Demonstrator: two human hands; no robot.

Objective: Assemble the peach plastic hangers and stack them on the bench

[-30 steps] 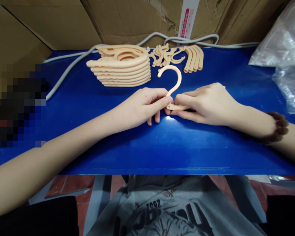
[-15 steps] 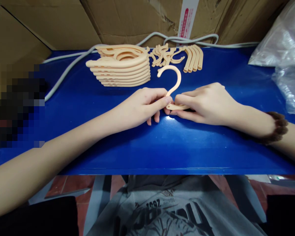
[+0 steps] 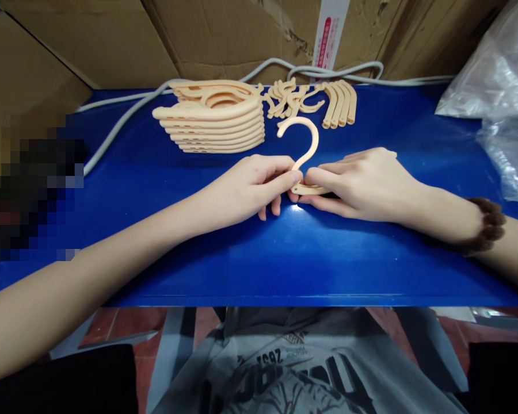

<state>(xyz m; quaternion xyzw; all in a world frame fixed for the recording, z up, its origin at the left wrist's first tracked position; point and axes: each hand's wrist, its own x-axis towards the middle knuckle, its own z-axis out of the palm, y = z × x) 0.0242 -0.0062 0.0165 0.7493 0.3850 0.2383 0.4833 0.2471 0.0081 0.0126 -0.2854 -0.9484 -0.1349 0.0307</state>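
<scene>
In front of me, over the blue table (image 3: 250, 259), my left hand (image 3: 254, 187) pinches the base of a cream plastic hanger hook (image 3: 313, 138). The hook's curve stands up, its tip toward the left. My right hand (image 3: 358, 184) is closed around a cream hanger arm (image 3: 311, 190), whose left end meets the hook's base between both sets of fingertips. Most of that arm is hidden under my right fingers. Whether the two pieces are locked together I cannot tell.
Behind my hands is a stack of cream hangers (image 3: 216, 123). Right of it lie loose hooks (image 3: 287, 98) and several curved hanger arms (image 3: 340, 103). A grey cable (image 3: 125, 123) runs along the cardboard boxes (image 3: 233, 34). Clear plastic bags (image 3: 492, 75) sit at the right.
Both hands keep their grip on the hook and the arm in nearly the same place. The right fingers have shifted very slightly; the view has dipped a little.
</scene>
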